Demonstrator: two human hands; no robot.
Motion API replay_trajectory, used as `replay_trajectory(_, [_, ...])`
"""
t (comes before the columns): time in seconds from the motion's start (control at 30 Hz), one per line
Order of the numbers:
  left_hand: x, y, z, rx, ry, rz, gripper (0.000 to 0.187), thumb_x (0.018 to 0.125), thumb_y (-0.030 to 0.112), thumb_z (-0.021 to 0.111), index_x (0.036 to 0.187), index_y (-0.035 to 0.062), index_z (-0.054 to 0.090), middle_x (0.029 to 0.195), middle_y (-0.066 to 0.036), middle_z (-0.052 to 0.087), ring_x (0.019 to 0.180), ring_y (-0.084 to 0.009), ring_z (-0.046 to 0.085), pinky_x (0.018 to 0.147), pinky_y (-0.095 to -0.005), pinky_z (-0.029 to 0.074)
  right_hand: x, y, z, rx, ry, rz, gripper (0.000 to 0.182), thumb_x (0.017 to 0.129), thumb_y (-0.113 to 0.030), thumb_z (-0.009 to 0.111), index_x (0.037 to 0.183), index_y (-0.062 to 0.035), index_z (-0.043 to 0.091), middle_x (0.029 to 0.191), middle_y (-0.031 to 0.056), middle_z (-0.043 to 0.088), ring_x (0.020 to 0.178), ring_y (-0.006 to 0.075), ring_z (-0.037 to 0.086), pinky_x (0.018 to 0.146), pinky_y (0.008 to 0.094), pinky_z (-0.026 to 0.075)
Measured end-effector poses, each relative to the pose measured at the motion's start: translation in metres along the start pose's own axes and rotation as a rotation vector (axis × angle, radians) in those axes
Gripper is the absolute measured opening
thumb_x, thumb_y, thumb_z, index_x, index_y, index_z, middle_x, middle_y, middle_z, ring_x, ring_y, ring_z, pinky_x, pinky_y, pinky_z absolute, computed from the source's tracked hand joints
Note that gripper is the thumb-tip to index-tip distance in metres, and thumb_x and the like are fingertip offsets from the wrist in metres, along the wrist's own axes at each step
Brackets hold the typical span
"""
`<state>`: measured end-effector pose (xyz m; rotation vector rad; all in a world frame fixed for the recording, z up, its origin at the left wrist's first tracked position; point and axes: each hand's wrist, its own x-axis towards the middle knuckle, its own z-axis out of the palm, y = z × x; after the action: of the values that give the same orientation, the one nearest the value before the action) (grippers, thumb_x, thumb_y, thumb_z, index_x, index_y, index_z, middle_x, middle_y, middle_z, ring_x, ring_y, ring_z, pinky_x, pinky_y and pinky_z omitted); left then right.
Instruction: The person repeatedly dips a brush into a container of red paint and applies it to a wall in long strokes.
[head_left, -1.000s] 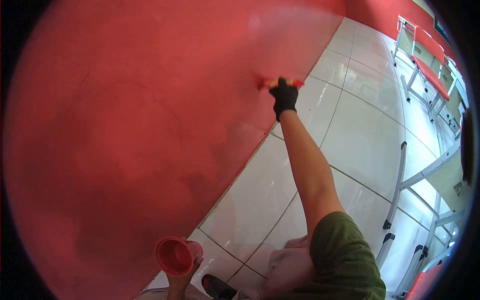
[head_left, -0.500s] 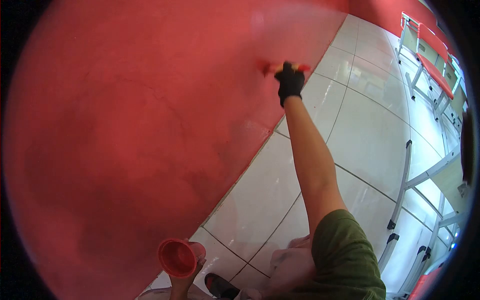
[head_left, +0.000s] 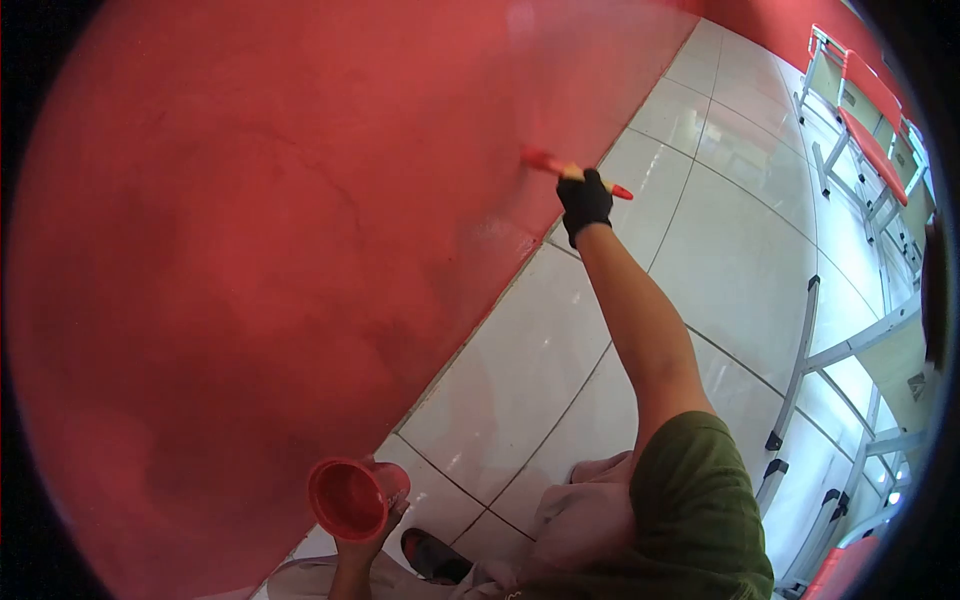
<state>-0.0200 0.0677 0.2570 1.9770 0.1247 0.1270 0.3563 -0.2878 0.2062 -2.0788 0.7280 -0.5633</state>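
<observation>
In a black glove, my right hand (head_left: pixel 584 205) is closed round the handle of a paintbrush (head_left: pixel 563 170). The brush's red bristle end lies against the red wall (head_left: pixel 270 250), a little above the wall's bottom edge. My left hand (head_left: pixel 365 545) grips a red plastic cup (head_left: pixel 352 498) from below, low in the view. The cup's open mouth faces me and its inside is red. Most of the left fingers are hidden behind the cup.
White tiles (head_left: pixel 510 370) cover the floor along the wall. Folding chairs with red seats (head_left: pixel 872 155) and grey metal legs stand at the right. My sandalled foot (head_left: pixel 436 556) is beside the cup.
My right hand has moved down along the wall, closer to me, and the brush now tilts with its bristle end higher. The left hand with the cup has shifted slightly left.
</observation>
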Motion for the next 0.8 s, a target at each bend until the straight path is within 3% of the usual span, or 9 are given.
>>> replay_trajectory(0.1, [0.002,0.002,0.008,-0.036,-0.049,0.048,0.080,0.059,0.002,0.080,0.126,0.0041,0.035,0.122,-0.012,0.047,0.113,-0.0239,0.047,0.094,-0.0383,0.042,0.018,0.027,0.017,0.419,-0.066,0.123,0.023,0.082,-0.021,0.057,0.093,-0.0015,0.055,0.087,0.0083,0.060,0.078,0.0205,0.061,0.068,0.0332,0.050])
replay_trajectory(0.17, [0.003,0.000,0.014,-0.072,-0.085,0.039,0.081,0.059,0.003,0.081,0.126,0.0045,0.034,0.122,-0.012,0.046,0.113,-0.0240,0.047,0.094,-0.0383,0.043,0.037,0.021,0.030,0.819,-0.053,-0.077,0.025,0.080,-0.029,0.059,0.094,-0.0082,0.058,0.083,0.0140,0.063,0.076,0.0280,0.063,0.067,0.0353,0.050])
replay_trajectory(0.3, [0.008,0.000,0.023,-0.087,-0.141,0.086,0.085,0.058,0.005,0.082,0.127,0.0060,0.033,0.123,-0.013,0.045,0.114,-0.0244,0.046,0.093,-0.0384,0.043,0.009,-0.081,-0.035,1.557,-0.242,-0.139,0.013,0.086,-0.016,0.054,0.088,-0.0038,0.056,0.079,0.0087,0.061,0.070,0.0179,0.061,0.063,0.0291,0.052])
replay_trajectory(0.4, [0.009,0.005,0.026,-0.075,-0.153,0.098,0.086,0.057,0.007,0.083,0.127,0.0063,0.033,0.123,-0.013,0.045,0.113,-0.0244,0.046,0.092,-0.0384,0.044,0.003,-0.081,-0.052,1.630,-0.102,0.020,0.011,0.087,-0.015,0.053,0.086,-0.0048,0.056,0.080,0.0097,0.061,0.069,0.0174,0.060,0.064,0.0293,0.051])
replay_trajectory(0.47, [0.010,0.006,0.028,-0.108,-0.146,0.092,0.086,0.057,0.008,0.084,0.126,0.0063,0.033,0.122,-0.013,0.045,0.113,-0.0243,0.047,0.091,-0.0383,0.044,0.011,-0.025,-0.007,0.831,0.157,-0.313,0.011,0.085,-0.015,0.053,0.086,-0.0047,0.054,0.075,0.0076,0.060,0.063,0.0178,0.059,0.060,0.0278,0.050])
replay_trajectory(0.5, [0.009,0.005,0.026,-0.088,-0.147,0.081,0.085,0.056,0.009,0.084,0.126,0.0061,0.034,0.122,-0.014,0.046,0.112,-0.0242,0.047,0.090,-0.0380,0.045,-0.009,-0.023,-0.011,1.378,-0.043,0.171,0.013,0.082,-0.017,0.057,0.086,-0.0052,0.054,0.078,0.0064,0.059,0.066,0.0169,0.058,0.057,0.0284,0.049])
replay_trajectory(0.53, [0.009,0.003,0.026,-0.066,-0.148,0.070,0.085,0.056,0.010,0.084,0.125,0.0059,0.034,0.122,-0.014,0.046,0.112,-0.0241,0.047,0.090,-0.0378,0.045,-0.018,-0.015,-0.006,1.161,-0.086,0.235,0.016,0.081,-0.019,0.060,0.086,-0.0060,0.054,0.080,0.0069,0.059,0.067,0.0170,0.058,0.056,0.0288,0.049])
replay_trajectory(0.63, [0.007,-0.002,0.031,-0.132,-0.128,0.082,0.084,0.057,0.010,0.084,0.124,0.0055,0.035,0.121,-0.014,0.046,0.111,-0.0243,0.048,0.089,-0.0375,0.045,-0.017,-0.012,0.017,1.050,-0.084,0.223,0.010,0.084,-0.017,0.052,0.085,-0.0075,0.053,0.071,0.0044,0.057,0.054,0.0150,0.053,0.047,0.0270,0.042])
replay_trajectory(0.8, [0.005,-0.001,0.030,-0.069,-0.123,0.076,0.083,0.056,0.010,0.084,0.124,0.0052,0.036,0.120,-0.014,0.047,0.110,-0.0244,0.049,0.089,-0.0373,0.045,-0.008,-0.079,-0.032,1.539,-0.118,-0.111,0.014,0.084,-0.020,0.055,0.091,-0.0083,0.052,0.078,0.0043,0.057,0.063,0.0148,0.055,0.053,0.0265,0.045])
